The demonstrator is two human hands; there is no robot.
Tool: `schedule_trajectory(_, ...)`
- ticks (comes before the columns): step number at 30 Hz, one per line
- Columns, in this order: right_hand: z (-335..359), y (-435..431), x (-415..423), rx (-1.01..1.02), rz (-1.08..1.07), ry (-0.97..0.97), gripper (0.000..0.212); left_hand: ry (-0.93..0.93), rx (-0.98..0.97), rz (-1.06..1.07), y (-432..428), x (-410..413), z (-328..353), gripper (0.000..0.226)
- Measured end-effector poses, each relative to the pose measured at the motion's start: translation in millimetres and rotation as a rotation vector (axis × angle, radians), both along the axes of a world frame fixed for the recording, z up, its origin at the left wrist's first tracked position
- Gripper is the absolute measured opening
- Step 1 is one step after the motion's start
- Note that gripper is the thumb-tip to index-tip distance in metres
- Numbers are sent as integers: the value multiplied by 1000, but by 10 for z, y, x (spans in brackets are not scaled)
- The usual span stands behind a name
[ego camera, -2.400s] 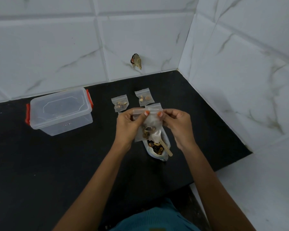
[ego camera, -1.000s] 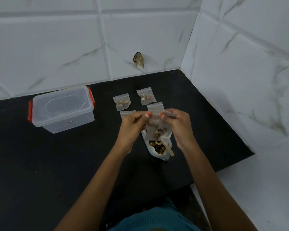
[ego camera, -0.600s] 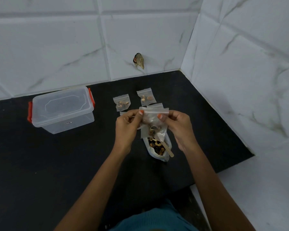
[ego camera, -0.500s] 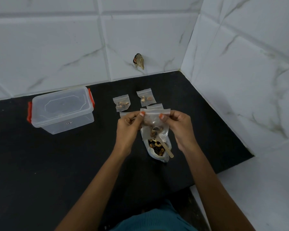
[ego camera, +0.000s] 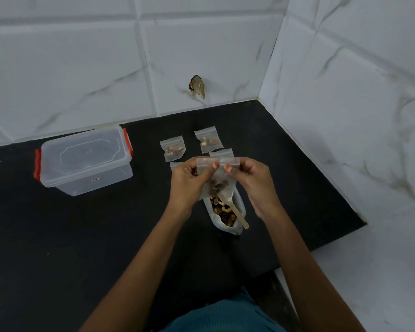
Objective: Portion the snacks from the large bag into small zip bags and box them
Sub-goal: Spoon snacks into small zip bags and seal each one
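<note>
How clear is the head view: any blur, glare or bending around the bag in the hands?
Head view: tile lines bow from the wide lens; light is dim and even, no glare on the box; the held zip bag, left hand and right hand look sharp.

Matt black counter (ego camera: 58, 236); glossy marble-look tiles (ego camera: 70, 68); clear plastic box (ego camera: 84, 161); wooden spoon (ego camera: 237, 214).

At frame centre, left hand (ego camera: 186, 180) and right hand (ego camera: 252, 180) pinch the top edge of a small clear plastic zip bag (ego camera: 220, 179), thumbs nearly touching.
</note>
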State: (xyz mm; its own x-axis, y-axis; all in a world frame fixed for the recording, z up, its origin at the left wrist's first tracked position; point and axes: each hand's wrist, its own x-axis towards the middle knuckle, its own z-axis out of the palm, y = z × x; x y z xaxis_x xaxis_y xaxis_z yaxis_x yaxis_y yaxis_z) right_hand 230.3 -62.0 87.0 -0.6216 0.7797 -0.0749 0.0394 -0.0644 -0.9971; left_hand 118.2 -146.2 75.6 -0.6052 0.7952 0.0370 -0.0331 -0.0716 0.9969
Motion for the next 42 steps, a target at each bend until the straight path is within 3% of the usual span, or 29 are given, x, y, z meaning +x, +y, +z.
schedule_trajectory(11,-52,178,-43,-8,-110,-48,15,-97,-28,-17,157,31,-60,9)
schedule_trajectory(18,-126,314,-67,-18,-99,-49,17,-42,-33,-47,308,-55,-146,19)
schedule_trajectory(24,-214,523,-68,-69,-89,-23,14,-1,-107,9,609,-83,-268,12)
schedule_trajectory(29,-311,797,-96,-118,-56,-69,17,-89,-152,36,930,-111,-378,17)
schedule_trajectory(34,-453,1180,-171,-73,-182,-134,21,-132,-143,-14,1214,-158,-507,13)
schedule_trajectory(42,-670,1968,-473,-56,-396,-233,23,-106,-235,24,1870,-332,-661,35)
